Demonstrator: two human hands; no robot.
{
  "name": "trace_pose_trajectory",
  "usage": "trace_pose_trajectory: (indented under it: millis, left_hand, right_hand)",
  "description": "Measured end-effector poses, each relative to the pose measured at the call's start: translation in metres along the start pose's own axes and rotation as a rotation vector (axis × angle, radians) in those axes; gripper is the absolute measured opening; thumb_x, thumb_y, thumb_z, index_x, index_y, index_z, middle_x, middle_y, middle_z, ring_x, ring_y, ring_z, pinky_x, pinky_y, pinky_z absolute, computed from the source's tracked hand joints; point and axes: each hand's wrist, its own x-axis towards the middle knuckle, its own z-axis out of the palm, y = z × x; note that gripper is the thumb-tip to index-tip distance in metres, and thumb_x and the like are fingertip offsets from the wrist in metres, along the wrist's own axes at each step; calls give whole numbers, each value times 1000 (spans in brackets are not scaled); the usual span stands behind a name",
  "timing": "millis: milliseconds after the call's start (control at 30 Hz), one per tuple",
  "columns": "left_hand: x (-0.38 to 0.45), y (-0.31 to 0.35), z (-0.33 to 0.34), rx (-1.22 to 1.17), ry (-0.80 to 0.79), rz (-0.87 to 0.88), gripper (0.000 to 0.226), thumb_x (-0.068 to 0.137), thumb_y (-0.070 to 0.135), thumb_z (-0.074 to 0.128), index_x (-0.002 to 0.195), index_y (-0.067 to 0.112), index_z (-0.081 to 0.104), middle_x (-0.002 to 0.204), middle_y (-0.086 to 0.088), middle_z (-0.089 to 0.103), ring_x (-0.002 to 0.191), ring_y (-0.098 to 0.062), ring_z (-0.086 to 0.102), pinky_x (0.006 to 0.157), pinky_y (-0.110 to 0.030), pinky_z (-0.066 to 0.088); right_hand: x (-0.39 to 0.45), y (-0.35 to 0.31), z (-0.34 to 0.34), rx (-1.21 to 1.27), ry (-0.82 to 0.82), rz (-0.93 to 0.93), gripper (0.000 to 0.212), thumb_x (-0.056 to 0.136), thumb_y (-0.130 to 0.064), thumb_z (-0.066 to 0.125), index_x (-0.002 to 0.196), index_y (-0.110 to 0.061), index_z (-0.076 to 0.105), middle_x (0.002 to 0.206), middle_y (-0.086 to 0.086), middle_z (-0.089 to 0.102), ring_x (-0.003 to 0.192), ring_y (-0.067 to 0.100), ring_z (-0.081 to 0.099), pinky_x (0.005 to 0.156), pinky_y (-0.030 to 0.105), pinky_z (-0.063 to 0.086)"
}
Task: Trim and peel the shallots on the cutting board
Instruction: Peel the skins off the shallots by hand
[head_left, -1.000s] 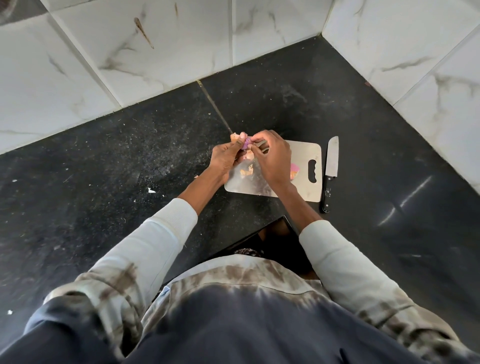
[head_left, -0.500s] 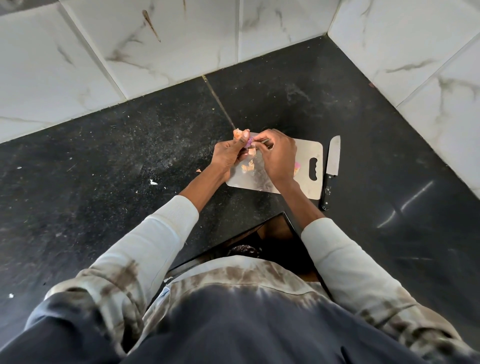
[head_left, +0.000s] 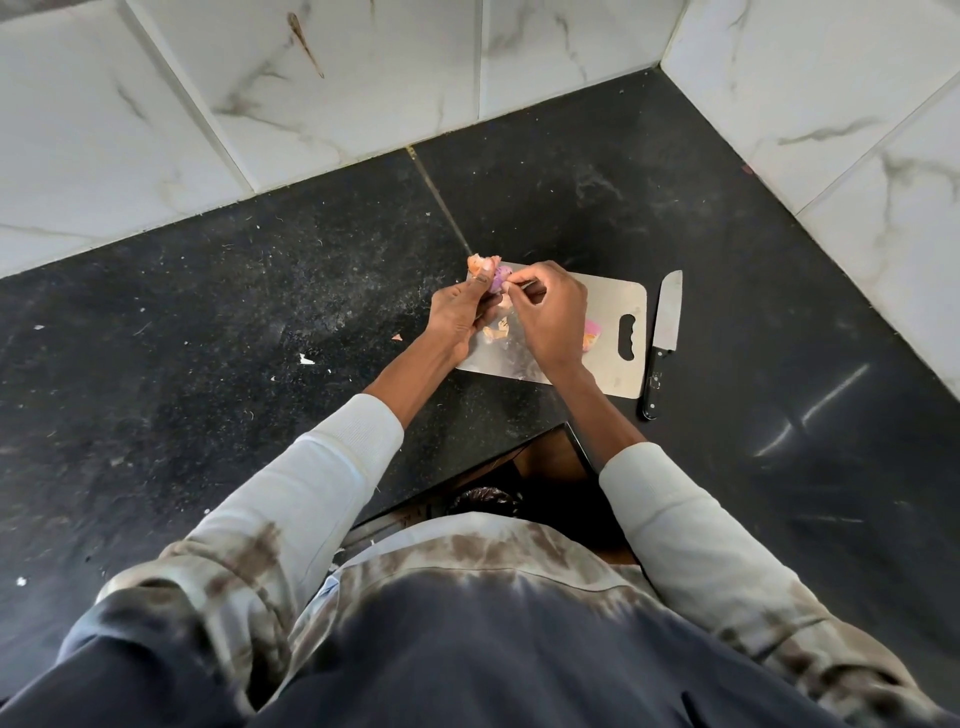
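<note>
The counter (head_left: 260, 338) is black stone, set into a corner of white marbled wall tiles (head_left: 363, 93). Toward its right side lies one pale board (head_left: 618, 306) with a handle slot at its right end, and just right of it one knife (head_left: 662, 332) lies flat, blade pointing far, black handle near, touched by no hand.

Both hands work over the far-left corner of the board. The left hand (head_left: 457, 317) curls round one shallot (head_left: 502, 275), holding it up off the board; purple flesh shows between the fingertips, and a flap of orange skin (head_left: 478, 262) sticks up past the thumb. The right hand (head_left: 550, 317) pinches at the shallot's right side with thumb and forefinger; what exactly it grips is too small to tell.

This looks like the peeling step, with the knife set aside. The next move probably calls for a steady hold from the left hand while the right pulls the loosened skin away and drops it.

Counting: one shallot in hand, one pinkish piece (head_left: 592, 332) on the board beside the right wrist, partly hidden, and a small heap of peel (head_left: 498, 330) between the hands. Three or so pale scraps (head_left: 305, 358) lie on the counter left of the board.
</note>
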Motion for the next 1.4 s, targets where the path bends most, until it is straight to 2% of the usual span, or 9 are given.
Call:
trace_pose_trajectory:
  millis: [200,400,467,700,867,1000,1167,1300,1400]
  left_hand:
    - [4,4,0,31,-14,13,48,96,38,76,119,-3,76,101,-14,74,80,-13,67,88,-32,62]
    - [6,3,3,44,-20,0,37,97,32,75,113,-2,77,90,-7,78,79,-11,71,92,-37,62]
    - [6,4,4,53,-24,6,31,98,27,74,109,-2,77,83,-2,79,73,-7,73,85,-32,65]
    - [12,6,1,146,-12,49,33,93,25,80,113,-1,79,101,-10,79,76,-5,72,66,-16,56]
    - [18,6,0,170,-34,87,27,93,22,80,106,-3,80,103,-20,79,87,-22,76,85,-34,64]
    - [19,8,0,201,-7,102,27,94,24,80,106,-1,80,97,-16,81,86,-24,78,81,-34,65]
    - [16,10,2,125,17,41,26,102,20,69,113,-3,76,80,-5,80,71,-9,76,66,-22,59]
    - [16,6,3,111,-60,17,22,104,27,67,107,9,78,102,-6,78,98,-14,72,95,-33,55]
    - [12,3,5,89,-133,-1,18,105,27,64,109,15,77,101,0,76,101,-11,68,108,-40,51]
  right_hand:
    - [3,5,1,48,-34,119,27,94,-32,79,119,-23,76,112,-9,79,104,9,72,96,46,60]
    - [7,6,3,6,3,142,20,96,-30,78,111,-18,81,103,-5,80,95,11,72,94,42,59]
    - [9,8,5,-6,-1,155,18,96,-31,78,109,-19,82,101,-5,80,93,11,72,91,44,59]
    - [15,9,8,14,-55,248,22,96,-35,76,108,-16,79,99,-3,79,93,14,71,91,41,61]
    - [22,9,9,146,-102,300,24,96,-31,78,108,-11,78,97,-1,78,89,12,74,83,32,65]
    - [29,10,6,257,-113,367,23,98,-27,73,111,-9,77,100,2,77,94,13,73,85,29,64]
    - [28,15,7,198,-77,358,24,100,-24,72,120,-11,78,113,1,78,100,9,71,87,20,59]
    - [18,8,13,151,-39,213,30,94,-29,80,119,-14,80,111,-1,80,98,5,71,86,10,52]
    - [13,3,18,23,53,164,29,93,-26,81,120,-15,80,113,0,79,103,6,68,89,3,42]
